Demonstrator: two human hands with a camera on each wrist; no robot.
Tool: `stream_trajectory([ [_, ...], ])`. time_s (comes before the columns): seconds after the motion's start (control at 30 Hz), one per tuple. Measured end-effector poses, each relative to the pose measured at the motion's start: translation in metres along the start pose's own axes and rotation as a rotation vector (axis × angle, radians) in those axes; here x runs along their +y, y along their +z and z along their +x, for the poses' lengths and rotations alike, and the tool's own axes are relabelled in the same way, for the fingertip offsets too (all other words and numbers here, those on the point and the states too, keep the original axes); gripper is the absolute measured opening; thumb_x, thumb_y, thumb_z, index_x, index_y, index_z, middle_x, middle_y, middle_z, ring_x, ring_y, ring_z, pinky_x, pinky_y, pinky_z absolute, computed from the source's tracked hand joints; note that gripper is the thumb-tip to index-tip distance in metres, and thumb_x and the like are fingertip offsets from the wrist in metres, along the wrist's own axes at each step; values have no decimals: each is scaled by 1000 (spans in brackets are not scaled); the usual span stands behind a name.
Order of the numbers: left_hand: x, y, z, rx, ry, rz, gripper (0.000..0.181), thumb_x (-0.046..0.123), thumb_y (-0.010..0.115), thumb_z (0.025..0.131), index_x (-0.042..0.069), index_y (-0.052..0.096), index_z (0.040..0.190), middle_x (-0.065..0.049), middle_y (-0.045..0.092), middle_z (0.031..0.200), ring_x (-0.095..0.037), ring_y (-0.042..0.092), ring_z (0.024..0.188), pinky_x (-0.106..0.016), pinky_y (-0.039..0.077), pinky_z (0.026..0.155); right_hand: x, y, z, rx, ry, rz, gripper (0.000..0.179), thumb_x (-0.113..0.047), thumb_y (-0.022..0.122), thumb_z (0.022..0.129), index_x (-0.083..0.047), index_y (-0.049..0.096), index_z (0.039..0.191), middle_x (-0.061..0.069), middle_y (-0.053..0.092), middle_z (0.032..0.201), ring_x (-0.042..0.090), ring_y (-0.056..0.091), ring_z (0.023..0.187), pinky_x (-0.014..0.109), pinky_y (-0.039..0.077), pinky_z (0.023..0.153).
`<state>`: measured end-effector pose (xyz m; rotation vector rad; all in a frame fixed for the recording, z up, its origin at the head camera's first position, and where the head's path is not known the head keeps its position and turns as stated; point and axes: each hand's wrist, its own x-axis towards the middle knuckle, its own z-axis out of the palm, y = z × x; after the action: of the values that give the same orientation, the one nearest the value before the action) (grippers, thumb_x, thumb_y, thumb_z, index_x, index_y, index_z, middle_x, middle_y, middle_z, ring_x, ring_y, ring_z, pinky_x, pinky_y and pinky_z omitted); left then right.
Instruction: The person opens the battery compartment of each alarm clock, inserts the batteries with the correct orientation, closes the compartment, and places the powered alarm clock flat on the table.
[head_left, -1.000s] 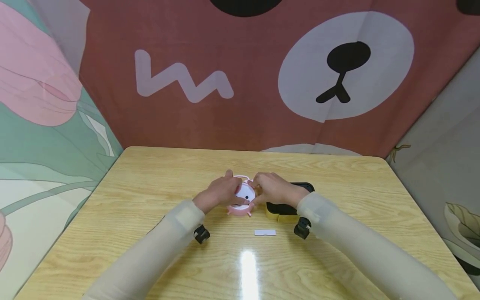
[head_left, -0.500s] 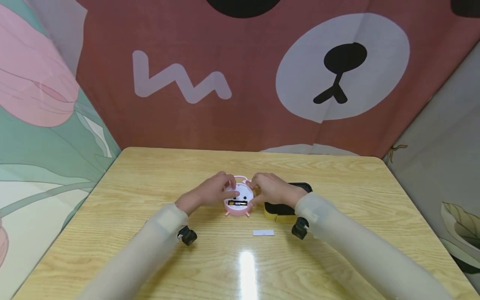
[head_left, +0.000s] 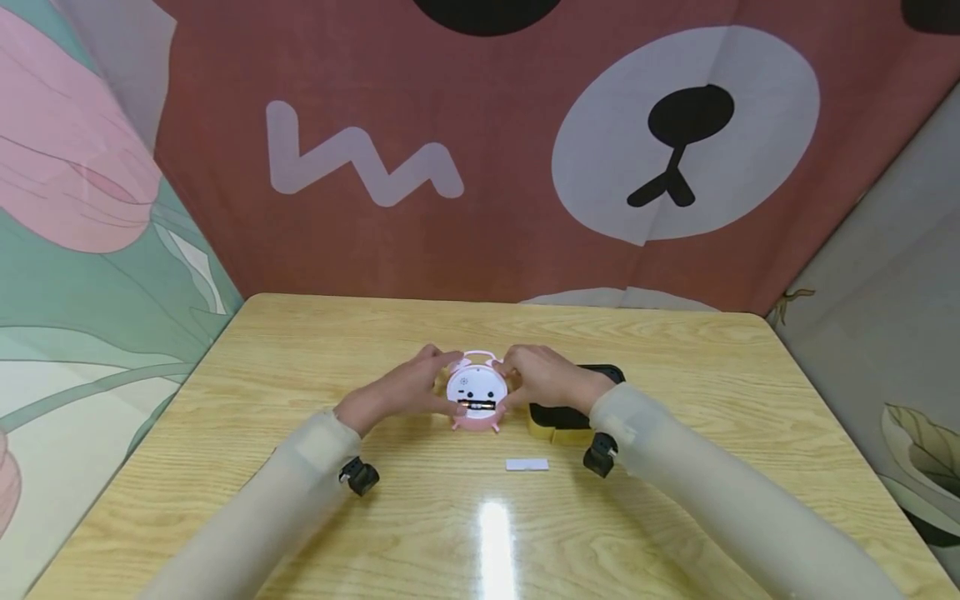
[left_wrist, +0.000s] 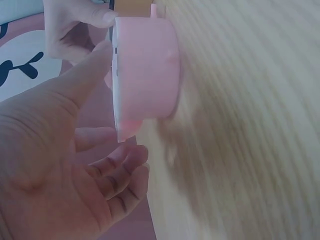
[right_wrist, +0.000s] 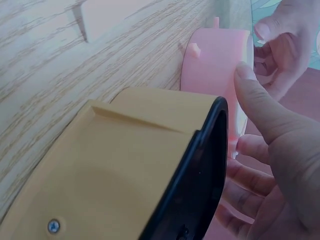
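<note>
A pink alarm clock (head_left: 477, 381) with a white back faces up from the table, its handle pointing away from me. A dark battery (head_left: 483, 405) sits in the slot across its lower part. My left hand (head_left: 405, 387) is at the clock's left side, thumb tip at the back's edge and the other fingers loosely bent beside it in the left wrist view. From the right, my right hand (head_left: 551, 379) grips the clock, with its thumb (right_wrist: 255, 92) on the pink side and its index finger near the bell. A small white battery cover (head_left: 527, 465) lies in front.
A yellow box (head_left: 558, 435) with a black top stands right beside the clock, partly under my right forearm. The wooden table (head_left: 337, 333) ends at a printed cloth (head_left: 375, 242) behind it.
My left hand has moved left off the clock's back, its thumb sliding away and uncovering the battery. The right hand stays at the clock; the clock has barely moved.
</note>
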<state>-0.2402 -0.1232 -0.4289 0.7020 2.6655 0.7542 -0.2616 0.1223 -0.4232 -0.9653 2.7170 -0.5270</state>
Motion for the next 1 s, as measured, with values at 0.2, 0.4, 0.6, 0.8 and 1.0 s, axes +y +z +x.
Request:
stream_trajectory([
  [0.2, 0, 4, 0, -30, -21, -17, 97, 37, 83, 84, 7, 30, 159, -16, 50, 127, -16, 52, 84, -27, 46, 71, 1, 0, 2, 3, -13, 10, 35, -38, 88, 77, -13, 63, 73, -3, 43, 70, 12, 39, 66, 24, 31, 60],
  [0.4, 1, 6, 1, -15, -19, -2, 98, 36, 83, 84, 4, 28, 159, -16, 53, 122, -15, 52, 84, -27, 45, 73, 2, 0, 1, 11, -25, 21, 34, -37, 88, 77, -12, 66, 75, -2, 44, 71, 12, 40, 66, 24, 32, 60],
  [0.6, 1, 8, 4, -17, 56, -7, 98, 34, 82, 86, -7, 26, 156, -4, 64, 91, -11, 51, 77, -24, 42, 70, 1, -1, -1, -3, 14, 46, 38, -36, 88, 78, -6, 64, 77, 5, 53, 77, 13, 42, 68, 26, 34, 62],
  [0.8, 1, 11, 3, -2, 50, -22, 99, 33, 83, 85, -9, 27, 155, -1, 63, 85, -10, 51, 72, -23, 42, 66, 0, -1, -3, -7, 16, 36, 34, -35, 88, 78, -7, 69, 83, 8, 59, 84, 14, 45, 71, 27, 37, 64],
  [1.0, 1, 12, 3, -1, 48, -17, 99, 33, 82, 85, -9, 26, 155, -1, 64, 86, -9, 53, 74, -23, 43, 67, 1, 0, -3, -14, 14, 40, 30, -34, 88, 78, -12, 73, 89, 8, 65, 95, 15, 49, 77, 28, 41, 68],
])
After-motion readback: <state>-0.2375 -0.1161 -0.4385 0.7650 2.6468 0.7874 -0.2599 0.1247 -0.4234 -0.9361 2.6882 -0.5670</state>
